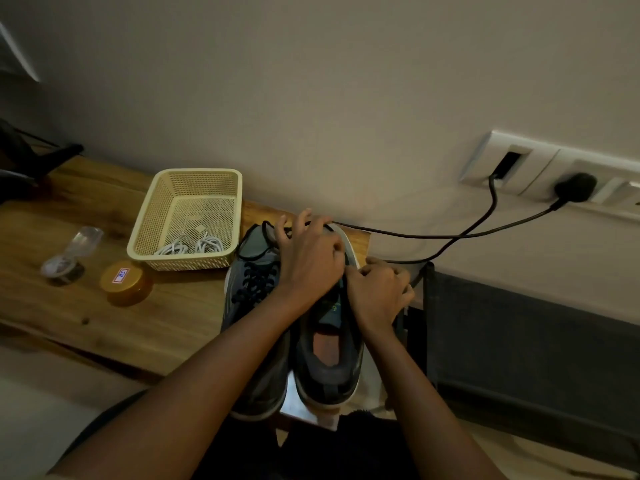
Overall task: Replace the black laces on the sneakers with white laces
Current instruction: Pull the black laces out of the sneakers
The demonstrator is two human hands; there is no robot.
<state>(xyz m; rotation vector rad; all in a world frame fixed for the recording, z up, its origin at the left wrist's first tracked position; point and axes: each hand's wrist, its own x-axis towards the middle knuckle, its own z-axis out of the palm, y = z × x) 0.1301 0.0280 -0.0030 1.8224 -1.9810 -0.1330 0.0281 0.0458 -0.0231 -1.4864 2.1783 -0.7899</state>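
Note:
Two grey sneakers stand side by side at the right end of the wooden table (104,327), toes toward the wall. The left sneaker (254,299) is laced with a black lace (256,284). My left hand (308,258) lies over the front of the right sneaker (329,362), fingers spread, thumb and forefinger pinching at its black lace. My right hand (379,292) is curled at the right side of that shoe's tongue, pinching the same lace. Two bundles of white laces (194,245) lie in the cream basket (152,223).
A gold-lidded jar (124,282) and a small clear container (65,265) stand left of the basket. Black cables (450,235) run from the wall sockets (540,174) down behind the shoes. A dark fabric panel (519,341) stands to the right of the table.

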